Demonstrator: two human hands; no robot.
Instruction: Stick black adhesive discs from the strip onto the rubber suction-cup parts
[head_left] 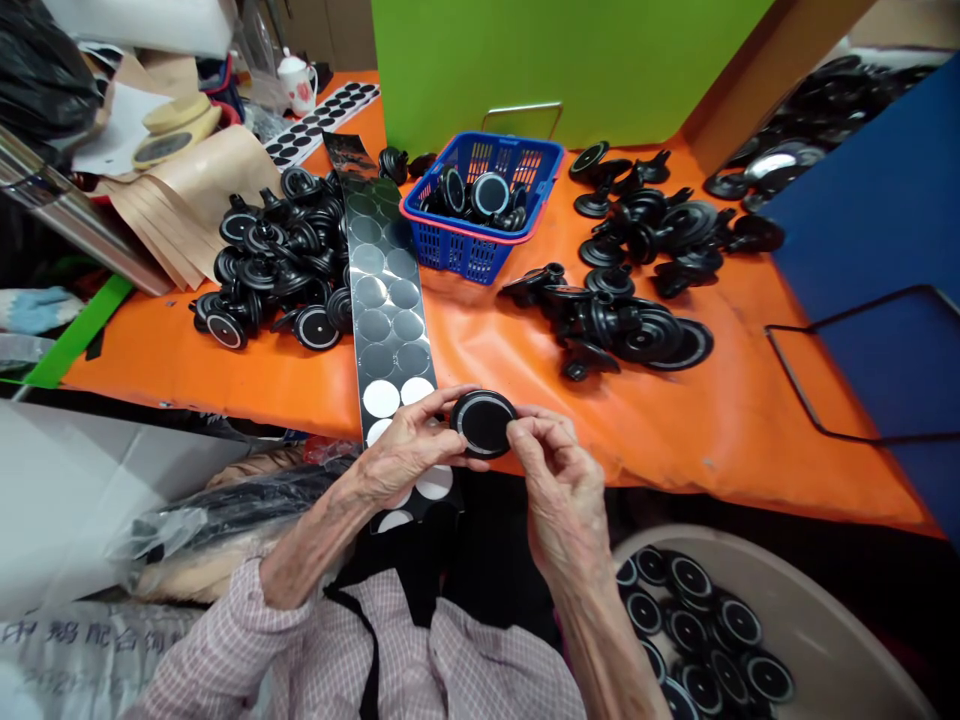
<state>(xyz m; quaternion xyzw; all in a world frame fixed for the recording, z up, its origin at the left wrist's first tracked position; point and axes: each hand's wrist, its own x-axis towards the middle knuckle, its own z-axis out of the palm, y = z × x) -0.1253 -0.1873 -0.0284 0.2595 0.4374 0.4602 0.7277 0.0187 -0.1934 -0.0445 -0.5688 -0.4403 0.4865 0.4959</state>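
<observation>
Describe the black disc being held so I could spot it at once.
On the orange-covered table, a long silver sticker strip runs toward the person. Beside it, a round black disc is pinched between the left hand and right hand; all others lie loose.

The left hand [405,455] and the right hand [562,490] are up in front of the body, close together. The fingers [536,430] of both hands curl in to pinch. The bare left arm [311,540] and right arm [600,640] slant up toward them.
</observation>
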